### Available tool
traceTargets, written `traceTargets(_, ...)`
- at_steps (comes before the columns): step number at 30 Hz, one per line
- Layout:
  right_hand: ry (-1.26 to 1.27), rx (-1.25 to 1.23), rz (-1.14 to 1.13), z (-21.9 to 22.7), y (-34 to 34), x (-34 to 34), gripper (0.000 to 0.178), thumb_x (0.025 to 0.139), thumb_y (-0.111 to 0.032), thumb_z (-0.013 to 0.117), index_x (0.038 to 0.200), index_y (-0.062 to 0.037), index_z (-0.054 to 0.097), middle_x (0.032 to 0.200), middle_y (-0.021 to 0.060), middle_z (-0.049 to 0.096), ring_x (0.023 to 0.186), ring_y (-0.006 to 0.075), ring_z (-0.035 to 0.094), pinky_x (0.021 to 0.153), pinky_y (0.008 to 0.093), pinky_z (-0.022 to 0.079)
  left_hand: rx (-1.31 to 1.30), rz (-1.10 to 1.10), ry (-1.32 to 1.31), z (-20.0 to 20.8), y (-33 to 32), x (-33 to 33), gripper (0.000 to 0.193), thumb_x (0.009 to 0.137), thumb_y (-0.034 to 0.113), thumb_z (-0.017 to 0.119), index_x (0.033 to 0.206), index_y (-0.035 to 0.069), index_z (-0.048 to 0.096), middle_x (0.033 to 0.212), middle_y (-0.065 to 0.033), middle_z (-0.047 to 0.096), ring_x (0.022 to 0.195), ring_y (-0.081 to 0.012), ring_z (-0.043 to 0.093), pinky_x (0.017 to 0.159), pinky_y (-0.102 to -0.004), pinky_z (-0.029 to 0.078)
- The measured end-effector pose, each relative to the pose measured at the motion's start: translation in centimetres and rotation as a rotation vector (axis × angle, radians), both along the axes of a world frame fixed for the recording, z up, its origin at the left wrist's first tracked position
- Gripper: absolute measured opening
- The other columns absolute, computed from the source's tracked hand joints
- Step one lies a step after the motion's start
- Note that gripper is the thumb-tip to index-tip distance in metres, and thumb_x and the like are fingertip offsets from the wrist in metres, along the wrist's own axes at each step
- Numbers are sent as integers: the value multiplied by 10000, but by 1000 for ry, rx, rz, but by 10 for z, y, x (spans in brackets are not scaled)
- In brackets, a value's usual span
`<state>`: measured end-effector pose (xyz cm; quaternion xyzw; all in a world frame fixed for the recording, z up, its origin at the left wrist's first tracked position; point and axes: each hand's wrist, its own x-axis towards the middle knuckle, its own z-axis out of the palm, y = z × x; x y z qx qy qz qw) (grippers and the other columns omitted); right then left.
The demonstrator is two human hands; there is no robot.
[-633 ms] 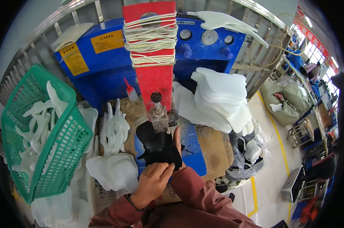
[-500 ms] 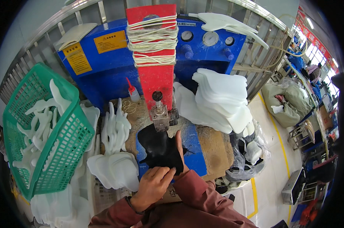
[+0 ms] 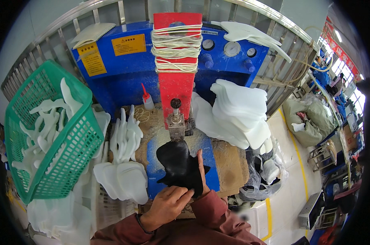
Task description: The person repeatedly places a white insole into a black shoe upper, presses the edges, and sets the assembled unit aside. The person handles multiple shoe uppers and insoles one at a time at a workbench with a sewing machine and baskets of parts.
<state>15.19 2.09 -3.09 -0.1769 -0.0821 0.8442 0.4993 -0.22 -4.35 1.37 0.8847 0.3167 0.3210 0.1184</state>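
A curved black piece [image 3: 174, 161], bent and smooth-faced, lies on the blue board [image 3: 154, 185], its far end by the metal head [image 3: 177, 130] of the machine. My left hand [image 3: 168, 204] is closed on its near edge, fingers pinching the material. On the right side, my right hand [image 3: 202, 173] holds the same piece, one finger stretched along it while the other fingers are mostly hidden. A small black part sticks out beyond that finger. Whether the head touches the piece, I cannot tell.
Cord wraps the red machine arm [image 3: 177, 81]. White foam-like shapes [image 3: 238, 110] are stacked right; more white pieces [image 3: 123, 181] lie left. A green basket [image 3: 76, 143] holds several others. A red-tipped bottle [image 3: 147, 100] stands behind, and a plastic bag [image 3: 252, 185] sits right.
The whole view has shifted slightly. The black piece has turned a little and sits slightly nearer me relative to the metal head. Both hands keep their hold on it.
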Motion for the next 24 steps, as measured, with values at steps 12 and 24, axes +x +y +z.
traceTargets(12,20,52,-120,8,-2,15,899,1025,-774,281,1539,-62,471,1465,134,584,1246,280,600,1107,429,463,-23,-47,46,-4,7,8,316,901,139,677,1194,25,702,1085,-75,632,961,-227,654,825,-339,547)
traceTargets(24,58,144,-225,4,-3,23,937,1007,-790,295,1563,-49,434,1561,173,502,1384,351,524,1181,488,399,-28,-80,-20,-9,13,15,316,856,88,680,1165,29,710,1041,-72,625,923,-253,668,791,-365,560)
